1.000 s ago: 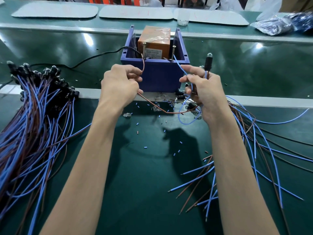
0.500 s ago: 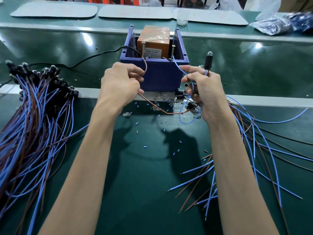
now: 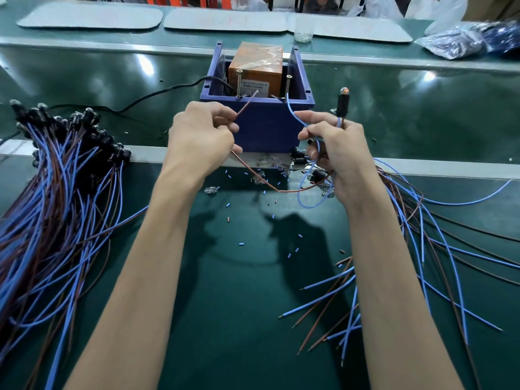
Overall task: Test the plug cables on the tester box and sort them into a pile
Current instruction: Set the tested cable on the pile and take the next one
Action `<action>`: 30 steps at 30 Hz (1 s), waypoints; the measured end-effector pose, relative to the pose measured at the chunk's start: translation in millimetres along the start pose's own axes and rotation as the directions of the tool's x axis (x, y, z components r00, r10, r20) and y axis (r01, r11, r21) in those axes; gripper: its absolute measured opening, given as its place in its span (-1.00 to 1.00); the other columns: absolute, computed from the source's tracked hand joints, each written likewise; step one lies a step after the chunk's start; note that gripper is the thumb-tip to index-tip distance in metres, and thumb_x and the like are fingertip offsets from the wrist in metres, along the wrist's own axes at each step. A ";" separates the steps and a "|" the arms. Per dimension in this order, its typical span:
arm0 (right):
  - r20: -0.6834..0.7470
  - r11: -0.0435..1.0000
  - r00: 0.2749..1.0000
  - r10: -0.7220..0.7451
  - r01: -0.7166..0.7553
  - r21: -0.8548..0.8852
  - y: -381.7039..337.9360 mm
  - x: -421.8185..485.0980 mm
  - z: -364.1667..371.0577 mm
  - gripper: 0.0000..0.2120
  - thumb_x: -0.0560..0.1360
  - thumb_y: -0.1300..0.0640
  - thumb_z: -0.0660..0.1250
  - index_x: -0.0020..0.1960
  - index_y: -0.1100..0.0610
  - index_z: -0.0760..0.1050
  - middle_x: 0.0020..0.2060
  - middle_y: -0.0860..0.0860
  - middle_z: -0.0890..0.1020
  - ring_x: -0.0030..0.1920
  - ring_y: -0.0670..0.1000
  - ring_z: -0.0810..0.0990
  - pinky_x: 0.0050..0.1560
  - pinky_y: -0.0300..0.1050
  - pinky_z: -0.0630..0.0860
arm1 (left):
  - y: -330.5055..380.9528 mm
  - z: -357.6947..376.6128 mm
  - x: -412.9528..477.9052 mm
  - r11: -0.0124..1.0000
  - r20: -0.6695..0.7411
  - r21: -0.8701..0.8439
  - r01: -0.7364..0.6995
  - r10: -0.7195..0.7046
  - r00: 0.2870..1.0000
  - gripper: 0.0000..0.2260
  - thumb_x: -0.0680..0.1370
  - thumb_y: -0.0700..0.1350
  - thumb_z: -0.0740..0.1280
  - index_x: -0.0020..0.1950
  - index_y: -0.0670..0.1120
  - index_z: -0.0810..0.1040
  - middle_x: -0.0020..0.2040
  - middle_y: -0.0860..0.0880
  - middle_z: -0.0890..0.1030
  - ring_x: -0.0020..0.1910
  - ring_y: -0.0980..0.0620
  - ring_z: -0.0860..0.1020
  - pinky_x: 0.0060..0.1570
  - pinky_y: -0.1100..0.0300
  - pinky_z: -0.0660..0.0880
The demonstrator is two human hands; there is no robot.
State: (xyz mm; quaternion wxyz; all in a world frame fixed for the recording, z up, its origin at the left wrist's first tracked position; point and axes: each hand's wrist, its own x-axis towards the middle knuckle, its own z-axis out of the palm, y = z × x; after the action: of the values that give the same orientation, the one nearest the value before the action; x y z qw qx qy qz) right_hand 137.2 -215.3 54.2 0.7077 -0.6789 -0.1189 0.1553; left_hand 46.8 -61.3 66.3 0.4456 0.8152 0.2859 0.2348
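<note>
Closest to the camera, on the dark green table [image 3: 247, 319], loose blue and brown wires [image 3: 332, 302] fan out at the right. A big pile of blue and brown plug cables [image 3: 56, 206] lies at the left, its near ends cut off by the frame.

Further up, the left hand [image 3: 197, 139] has its fingers [image 3: 225, 119] curled, pinching a thin brown wire [image 3: 244, 106]. The right hand [image 3: 340, 153] pinches a thin blue wire [image 3: 294, 115] and holds the black plug head [image 3: 343, 104] upright; its tip looks orange.

Both wire ends reach into the blue plastic tester box [image 3: 267, 122], near its two upright metal screws [image 3: 288, 85]. Can't tell if they actually touch. An orange block [image 3: 256, 66] sits inside, label too small to read. A black power cord [image 3: 157, 94] runs off to the left, and grey mats [image 3: 90, 16] lie beyond.
</note>
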 end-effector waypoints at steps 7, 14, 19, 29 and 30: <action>-0.012 1.000 1.000 -0.003 0.003 -0.002 -0.3 0.5 -0.9 -0.69 0.50 0.34 0.18 -0.08 0.06 0.64 -0.45 -0.11 0.59 -0.58 -0.13 0.36 -0.59 -0.38 0.19 | 0.6 -4.6 2.1 0.998 -0.070 -0.058 0.016 -0.020 0.997 -0.73 0.49 -0.34 0.15 0.03 -0.06 0.54 -0.22 0.11 0.58 -0.46 0.16 0.63 -0.23 0.32 0.57; -0.016 1.000 1.000 -0.001 0.000 -0.003 0.1 -0.1 -1.4 -0.69 0.49 0.34 0.18 -0.11 0.04 0.64 -0.45 -0.11 0.60 -0.57 -0.13 0.37 -0.59 -0.38 0.20 | 1.2 -5.8 2.9 0.999 -0.084 -0.050 0.014 -0.018 0.996 -0.81 0.55 -0.27 0.20 0.01 -0.01 0.50 -0.22 0.14 0.55 -0.41 0.14 0.65 -0.22 0.33 0.56; -0.027 1.000 0.999 0.018 -0.018 0.003 -0.9 0.4 -1.7 -0.71 0.50 0.34 0.19 -0.14 0.04 0.62 -0.46 -0.10 0.61 -0.58 -0.14 0.38 -0.60 -0.38 0.21 | 0.1 -5.3 4.3 0.999 -0.127 -0.048 0.002 -0.008 0.992 -0.80 0.56 -0.27 0.22 0.04 0.02 0.52 -0.27 0.15 0.53 -0.44 0.14 0.64 -0.24 0.30 0.57; -0.030 1.000 1.000 0.004 -0.005 -0.020 -0.8 0.7 -1.7 -0.70 0.45 0.37 0.21 -0.15 0.06 0.63 -0.44 -0.09 0.62 -0.59 -0.14 0.38 -0.62 -0.38 0.17 | 3.2 -6.1 1.9 1.000 -0.110 -0.010 -0.013 0.012 0.994 -0.82 0.58 -0.25 0.23 0.06 0.01 0.52 -0.28 0.15 0.52 -0.42 0.16 0.64 -0.31 0.41 0.52; -0.030 1.000 1.000 0.003 -0.003 -0.025 -1.0 0.4 -1.8 -0.70 0.45 0.37 0.21 -0.15 0.06 0.63 -0.44 -0.09 0.62 -0.59 -0.14 0.38 -0.62 -0.38 0.18 | 3.7 -6.3 1.2 1.000 -0.111 -0.004 -0.016 0.015 0.994 -0.82 0.59 -0.25 0.22 0.08 0.00 0.52 -0.28 0.17 0.51 -0.43 0.17 0.64 -0.29 0.41 0.53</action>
State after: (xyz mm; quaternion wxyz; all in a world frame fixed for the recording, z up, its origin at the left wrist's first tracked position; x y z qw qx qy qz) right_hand 138.3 -216.8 55.1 0.7006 -0.6902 -0.1090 0.1445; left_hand 44.7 -58.4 72.7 0.4293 0.8019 0.3032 0.2840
